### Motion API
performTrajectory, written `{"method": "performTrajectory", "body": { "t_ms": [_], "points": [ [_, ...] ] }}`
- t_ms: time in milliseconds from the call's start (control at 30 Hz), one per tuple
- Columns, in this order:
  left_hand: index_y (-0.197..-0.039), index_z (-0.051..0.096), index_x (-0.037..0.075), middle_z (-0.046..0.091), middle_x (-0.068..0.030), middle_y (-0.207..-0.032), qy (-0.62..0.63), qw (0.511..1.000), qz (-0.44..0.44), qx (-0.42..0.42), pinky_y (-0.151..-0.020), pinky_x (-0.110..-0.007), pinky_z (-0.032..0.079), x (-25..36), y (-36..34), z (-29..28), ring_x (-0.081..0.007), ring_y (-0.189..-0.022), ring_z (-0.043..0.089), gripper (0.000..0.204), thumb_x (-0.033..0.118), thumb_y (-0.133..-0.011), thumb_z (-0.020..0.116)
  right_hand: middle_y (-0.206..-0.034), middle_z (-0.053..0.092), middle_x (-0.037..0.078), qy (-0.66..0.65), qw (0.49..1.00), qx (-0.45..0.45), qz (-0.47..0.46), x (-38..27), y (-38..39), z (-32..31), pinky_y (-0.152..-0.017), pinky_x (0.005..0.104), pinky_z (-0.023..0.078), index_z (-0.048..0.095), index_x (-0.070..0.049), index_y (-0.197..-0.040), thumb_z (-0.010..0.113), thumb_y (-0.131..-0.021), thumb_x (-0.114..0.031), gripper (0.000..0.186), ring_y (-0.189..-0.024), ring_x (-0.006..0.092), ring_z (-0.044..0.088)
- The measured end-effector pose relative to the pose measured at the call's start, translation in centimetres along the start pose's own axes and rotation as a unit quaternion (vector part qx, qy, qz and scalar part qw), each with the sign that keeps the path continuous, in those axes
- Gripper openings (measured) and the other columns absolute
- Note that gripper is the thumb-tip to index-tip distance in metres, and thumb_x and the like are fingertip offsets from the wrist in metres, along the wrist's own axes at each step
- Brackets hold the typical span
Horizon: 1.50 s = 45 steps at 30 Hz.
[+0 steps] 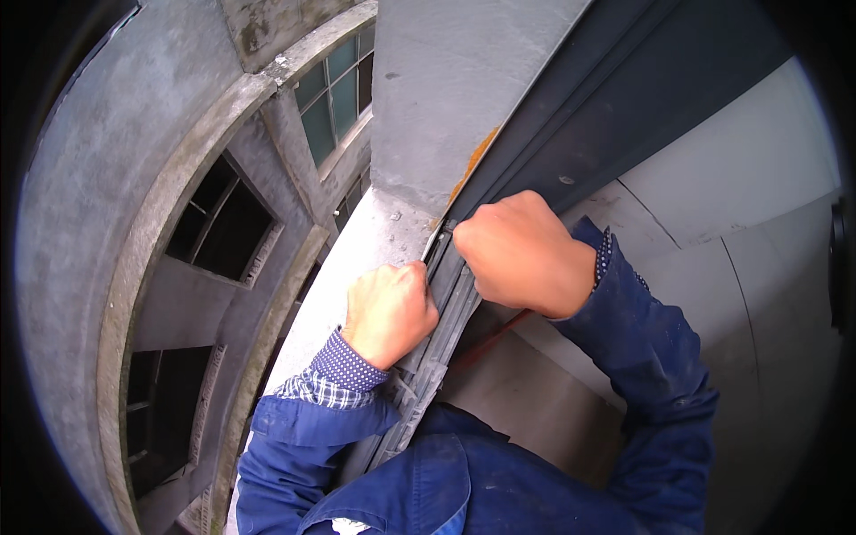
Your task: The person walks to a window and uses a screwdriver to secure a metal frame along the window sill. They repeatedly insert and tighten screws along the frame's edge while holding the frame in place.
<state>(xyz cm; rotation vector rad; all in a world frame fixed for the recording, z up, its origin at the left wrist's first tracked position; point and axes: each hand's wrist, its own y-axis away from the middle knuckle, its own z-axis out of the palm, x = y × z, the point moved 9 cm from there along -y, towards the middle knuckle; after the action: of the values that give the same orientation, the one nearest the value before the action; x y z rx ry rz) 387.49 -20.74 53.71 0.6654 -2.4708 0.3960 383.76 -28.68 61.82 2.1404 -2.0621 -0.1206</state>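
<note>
Directly between both hands' fingers, grey track

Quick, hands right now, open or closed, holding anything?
Left hand: closed, against the grey metal frame; anything held is hidden.
Right hand: closed in a fist over the frame; grip contents can't be told.

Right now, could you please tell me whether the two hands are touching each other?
No, a strip of the grey metal frame shows between the left hand and the right hand.
</note>
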Motion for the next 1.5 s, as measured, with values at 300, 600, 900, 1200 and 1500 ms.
{"method": "performTrajectory", "body": {
  "t_ms": [300,600,900,1200,1500],
  "points": [
    [-0.077,0.069,0.001,0.064,-0.0268,-0.066,0.002,1.0,-0.022,-0.002,-0.064,-0.055,0.054,-0.1,0.1,0.4,-0.0463,-0.064,0.066,0.014,0.012,-0.084,0.064,-0.067,0.066,0.02,0.0,0.999,-0.039,0.011,0.4,-0.6,0.1,-0.058,0.0436,0.052,0.068,-0.002,-0.065,0.067,-0.062,-0.007,0.006,-0.067,0.0374,0.069],
    [-0.081,0.072,-0.003,0.068,-0.0292,-0.076,0.107,0.992,-0.061,-0.003,-0.073,-0.054,0.055,-1.7,-0.5,1.1,-0.0474,-0.075,0.068,0.018,0.011,-0.085,0.062,-0.066,0.066,0.02,0.021,0.999,-0.021,-0.04,-0.1,-1.2,-0.2,-0.059,0.0423,0.053,0.067,-0.003,-0.063,0.068,-0.064,-0.006,0.004,-0.067,0.0362,0.07],
    [-0.082,0.069,-0.008,0.068,-0.0222,-0.067,0.319,0.92,-0.191,-0.126,-0.066,-0.046,0.056,-2.5,-0.5,2.6,-0.0353,-0.061,0.069,0.023,0.008,-0.09,0.055,-0.066,0.067,0.02,0.028,0.997,-0.066,-0.04,-0.4,-1.3,0.0,-0.058,0.0414,0.053,0.068,-0.003,-0.065,0.069,-0.063,-0.006,0.004,-0.066,0.0355,0.071],
    [-0.096,0.068,-0.008,0.063,-0.0104,-0.06,0.342,0.915,-0.174,-0.122,-0.053,-0.034,0.05,-3.0,0.0,3.6,-0.0183,-0.05,0.061,0.023,0.007,-0.094,0.051,-0.069,0.069,0.015,0.039,0.998,-0.031,-0.028,-0.4,0.3,0.0,-0.058,0.0403,0.052,0.069,-0.008,-0.068,0.069,-0.07,-0.008,0.002,-0.068,0.032,0.071],
    [-0.088,0.071,-0.007,0.067,-0.0317,-0.083,0.293,0.948,-0.116,-0.045,-0.079,-0.051,0.055,-2.7,0.0,2.7,-0.0491,-0.083,0.068,0.02,0.008,-0.086,0.057,-0.069,0.069,0.015,0.026,0.999,-0.004,-0.021,0.0,1.5,0.3,-0.058,0.0411,0.052,0.068,-0.007,-0.066,0.068,-0.071,-0.008,0.005,-0.069,0.0319,0.071]
  ]
}}
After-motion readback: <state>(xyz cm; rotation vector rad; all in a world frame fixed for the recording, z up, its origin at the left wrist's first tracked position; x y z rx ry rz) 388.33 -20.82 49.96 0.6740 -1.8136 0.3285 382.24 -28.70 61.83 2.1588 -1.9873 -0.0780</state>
